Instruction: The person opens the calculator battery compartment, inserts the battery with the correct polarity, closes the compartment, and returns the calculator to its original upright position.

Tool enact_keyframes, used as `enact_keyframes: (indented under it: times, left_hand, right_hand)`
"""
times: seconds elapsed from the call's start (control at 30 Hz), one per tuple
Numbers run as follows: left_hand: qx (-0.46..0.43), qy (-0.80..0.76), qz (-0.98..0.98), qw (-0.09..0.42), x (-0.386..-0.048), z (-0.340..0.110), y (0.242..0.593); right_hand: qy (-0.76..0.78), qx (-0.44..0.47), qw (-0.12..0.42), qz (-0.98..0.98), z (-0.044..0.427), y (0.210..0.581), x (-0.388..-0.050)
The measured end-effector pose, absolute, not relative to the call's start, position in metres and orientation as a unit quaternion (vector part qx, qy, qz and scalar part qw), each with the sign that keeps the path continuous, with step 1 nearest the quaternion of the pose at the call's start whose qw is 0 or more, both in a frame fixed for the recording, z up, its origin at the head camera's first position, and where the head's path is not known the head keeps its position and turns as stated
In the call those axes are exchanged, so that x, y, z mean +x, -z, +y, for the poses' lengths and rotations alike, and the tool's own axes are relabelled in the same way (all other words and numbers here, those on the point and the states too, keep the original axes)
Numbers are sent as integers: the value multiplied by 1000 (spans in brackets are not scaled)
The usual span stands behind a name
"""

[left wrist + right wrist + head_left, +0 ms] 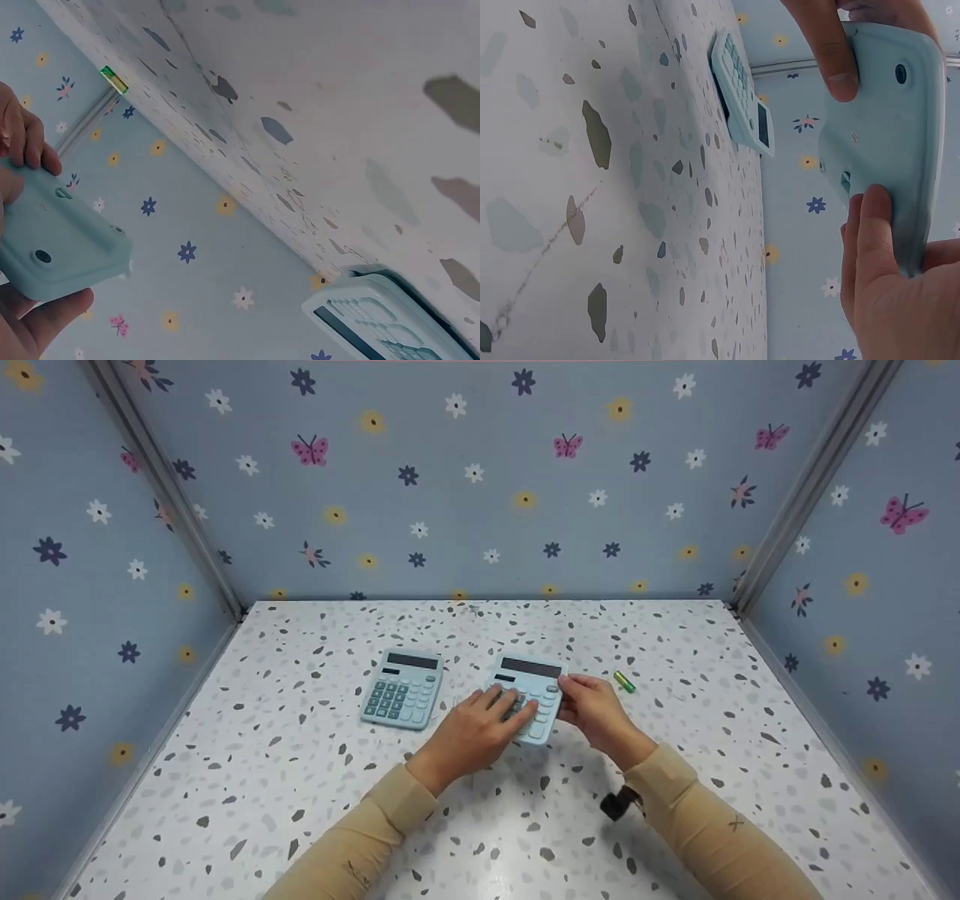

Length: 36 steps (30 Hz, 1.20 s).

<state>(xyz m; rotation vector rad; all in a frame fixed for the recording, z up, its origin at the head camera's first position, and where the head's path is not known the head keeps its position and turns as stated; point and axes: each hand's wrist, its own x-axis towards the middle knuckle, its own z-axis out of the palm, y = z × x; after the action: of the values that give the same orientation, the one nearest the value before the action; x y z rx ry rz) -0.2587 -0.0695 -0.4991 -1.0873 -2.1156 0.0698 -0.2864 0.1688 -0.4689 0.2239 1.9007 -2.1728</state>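
A light blue calculator (535, 727) is held above the table between both hands. My left hand (472, 727) grips its left and lower part, fingers spread over the keys, with a thumb (841, 84) against the back. At the right edge my right hand (600, 709) pinches it; its fingers (874, 225) lie on the back and its thumb is at the front edge. In the left wrist view the calculator's back (64, 232) shows a dark round foot and a small slot. A matching calculator (403, 690) lies face up on the table, left of the hands.
A green and yellow battery (624, 682) lies on the speckled white table (495, 840), right of my right hand. Blue flowered panels (480, 517) close off the back and both sides. A black device (616, 804) hangs at the right wrist.
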Motion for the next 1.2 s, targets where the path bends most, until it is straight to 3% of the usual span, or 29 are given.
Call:
enact_keyframes:
  times: [0.53,0.7,0.93,1.2]
  left_hand:
    - [-396,139,-880,224,-265,-79,499]
    - [-344,261,-887,163,-267,-79,500]
    - [-237,458,-856,35,-271,-77,495]
    - [-130,568,-812,-38,-278,-73,492]
  right_hand:
    - [724,85,124,673,186,477,-295]
    - [720,78,116,679,188,478,-296]
    - [718,66,105,685,189,478,-297]
    - [705,42,100,701,189,478,-297]
